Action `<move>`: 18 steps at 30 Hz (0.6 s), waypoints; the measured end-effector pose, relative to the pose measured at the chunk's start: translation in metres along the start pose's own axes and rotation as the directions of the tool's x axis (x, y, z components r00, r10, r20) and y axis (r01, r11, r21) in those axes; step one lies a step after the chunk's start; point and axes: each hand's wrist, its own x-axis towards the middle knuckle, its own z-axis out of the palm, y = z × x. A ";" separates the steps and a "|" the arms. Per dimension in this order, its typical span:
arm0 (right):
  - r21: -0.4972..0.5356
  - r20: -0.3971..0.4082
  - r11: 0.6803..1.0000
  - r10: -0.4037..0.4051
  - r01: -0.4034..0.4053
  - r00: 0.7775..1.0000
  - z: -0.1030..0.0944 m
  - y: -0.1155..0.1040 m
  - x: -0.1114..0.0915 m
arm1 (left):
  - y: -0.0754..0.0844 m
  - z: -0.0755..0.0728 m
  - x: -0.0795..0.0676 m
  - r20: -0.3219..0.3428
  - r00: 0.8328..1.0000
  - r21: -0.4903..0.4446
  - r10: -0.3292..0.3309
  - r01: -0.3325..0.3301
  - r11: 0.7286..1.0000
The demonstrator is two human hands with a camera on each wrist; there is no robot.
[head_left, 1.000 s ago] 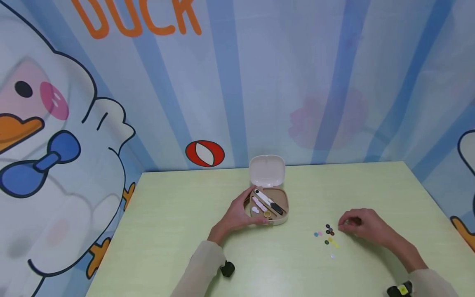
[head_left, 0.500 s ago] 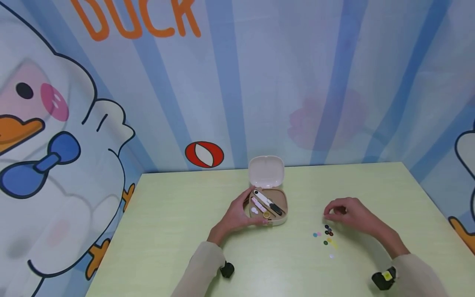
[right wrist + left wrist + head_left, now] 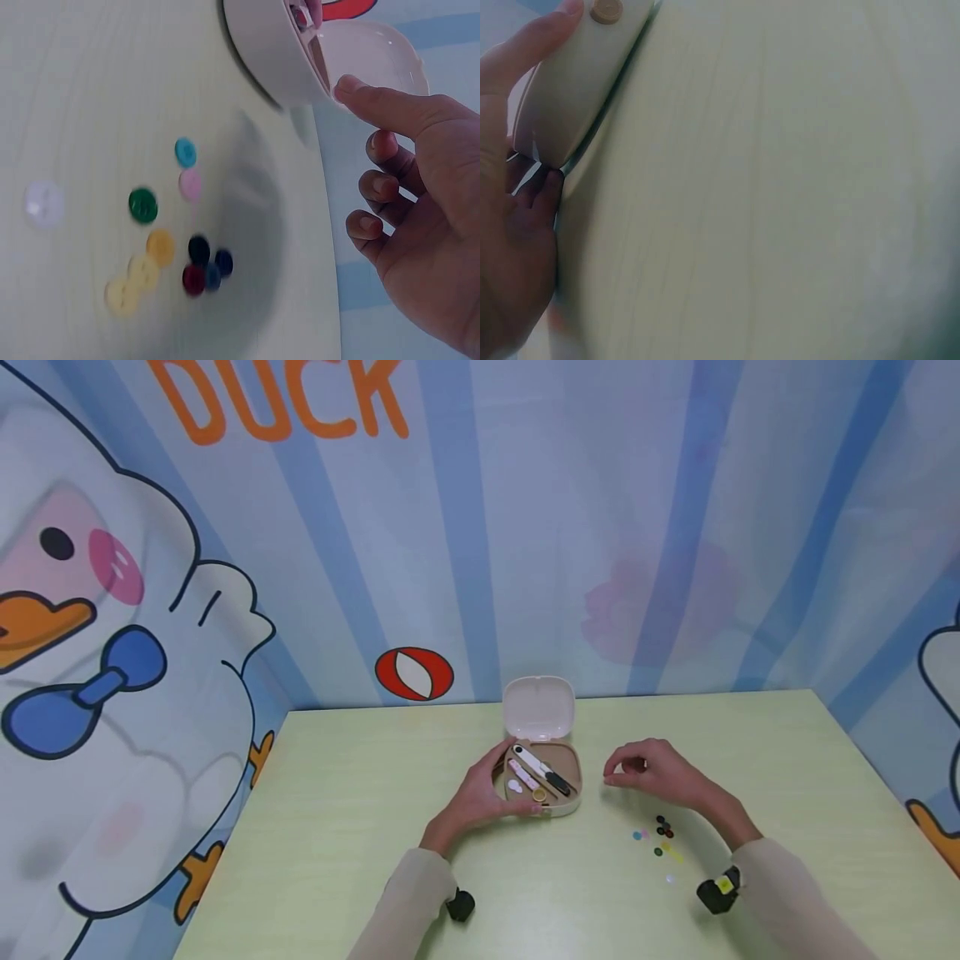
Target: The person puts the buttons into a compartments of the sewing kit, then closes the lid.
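My left hand (image 3: 480, 787) grips the left side of a small pale sewing box (image 3: 566, 808), its thumb on the front wall by a round tan knob (image 3: 606, 10). The lid (image 3: 539, 708) stands open at the back. Inside lie a slim white-and-black tool (image 3: 542, 769), a pink patterned strip (image 3: 522, 774) and a gold ring-shaped piece (image 3: 539, 795). My right hand (image 3: 660, 771) hovers just right of the box, thumb and index finger drawn together, the other fingers curled. Anything between those fingertips is hidden. Below it, several loose buttons (image 3: 143, 205) lie on the table.
The buttons are green, blue, pink, yellow and dark ones, with a pale one (image 3: 670, 878) apart toward the front. The light wooden table (image 3: 315, 827) ends at a printed duck backdrop (image 3: 525, 527) behind the box.
My right hand has moved left and away from me, from beside the buttons to near the box, keeping its fingertips together. The left hand and box have stayed put.
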 end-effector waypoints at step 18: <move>0.020 0.057 1.000 0.012 -0.013 0.998 0.024 -0.009 0.037 | 0.000 0.001 0.000 -0.012 1.000 0.003 -0.013 0.013 1.000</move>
